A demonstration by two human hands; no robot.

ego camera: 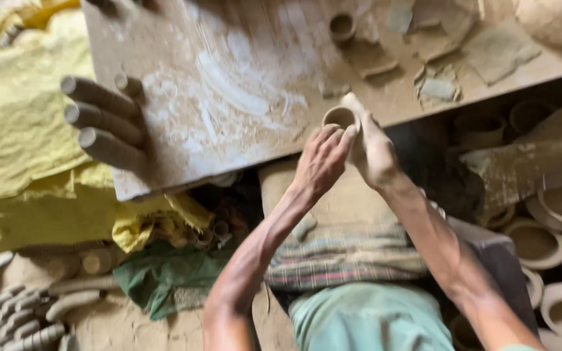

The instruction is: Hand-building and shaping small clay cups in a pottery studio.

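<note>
My left hand (321,160) and my right hand (373,151) meet around a small hollow clay tube (341,117), held at the near edge of a dusty wooden board (229,91). The left fingers pinch its rim from the left; the right hand cups it from the right. The tube's open mouth faces up towards the camera. Both hands are coated in grey clay.
Several finished clay tubes (102,123) lie on the board's left edge. A small clay cup (341,26) and flat clay scraps (499,49) sit at the far right. Yellow plastic sheet (21,130) lies left; clay bowls (541,244) are stacked right; more tubes (14,312) lie bottom left.
</note>
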